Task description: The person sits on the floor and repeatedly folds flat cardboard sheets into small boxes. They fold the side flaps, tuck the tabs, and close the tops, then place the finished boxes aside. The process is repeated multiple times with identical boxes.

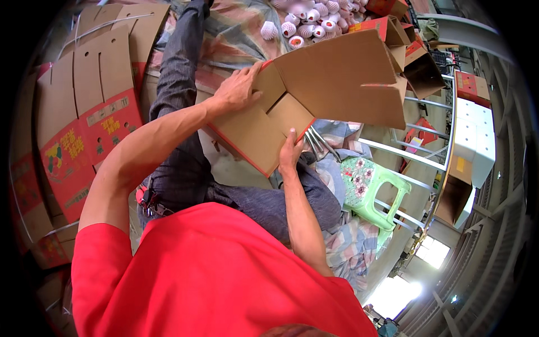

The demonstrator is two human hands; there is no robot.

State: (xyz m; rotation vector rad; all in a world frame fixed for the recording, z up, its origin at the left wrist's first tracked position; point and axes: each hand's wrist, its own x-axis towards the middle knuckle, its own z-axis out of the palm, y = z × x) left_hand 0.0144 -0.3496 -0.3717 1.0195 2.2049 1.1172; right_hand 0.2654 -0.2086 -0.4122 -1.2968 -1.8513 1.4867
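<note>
An opened cardboard box (245, 129), plain brown inside with red along its edges, lies tilted across my lap. One large slotted flap (337, 70) stands out to the far right. At the box's far left edge, my left hand (237, 90) is closed over the rim, its thumb on the inner side. My right hand (290, 151) pinches the near right edge, thumb inside and its other fingers hidden behind the cardboard. The underside of the box cannot be seen.
Stacks of flattened red and brown cartons (90, 112) stand at my left. Fruit in pink foam nets (311, 21) lies on a striped cloth (224, 42) ahead. A green plastic stool (373, 188), metal rails (404, 154), other boxes (424, 73) and white cartons (474, 137) are at the right.
</note>
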